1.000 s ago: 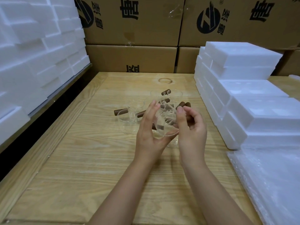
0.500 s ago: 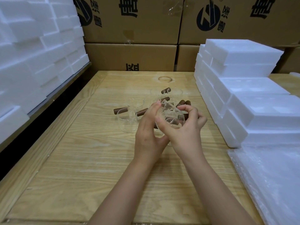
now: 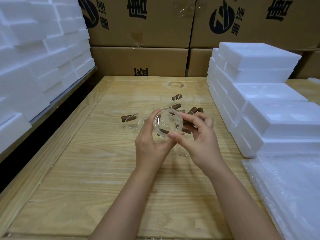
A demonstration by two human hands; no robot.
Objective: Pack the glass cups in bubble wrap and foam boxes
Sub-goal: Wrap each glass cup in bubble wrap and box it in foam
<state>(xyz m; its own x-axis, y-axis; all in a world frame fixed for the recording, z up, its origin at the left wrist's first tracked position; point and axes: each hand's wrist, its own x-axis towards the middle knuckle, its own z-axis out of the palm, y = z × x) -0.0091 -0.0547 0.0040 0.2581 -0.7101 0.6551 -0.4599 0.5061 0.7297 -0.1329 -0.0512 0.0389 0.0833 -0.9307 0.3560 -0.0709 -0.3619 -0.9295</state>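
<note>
Gripping a clear glass cup point(image 3: 168, 124) between them at the frame's centre, both hands held it above the wooden table point(image 3: 97, 167). The left hand point(image 3: 150, 144) cradled its left side with fingers curled around the wall; the right hand point(image 3: 199, 137) pinched its rim and lower edge between thumb and fingers. The cup was transparent, round-mouthed, its opening tilted toward the camera, with a brown cylindrical handle point(image 3: 186, 129) on its right side. Behind it lay more glass cups point(image 3: 133, 122) with brown handles. White foam boxes point(image 3: 270, 108) were stacked at right, bubble wrap point(image 3: 285, 191) at lower right.
</note>
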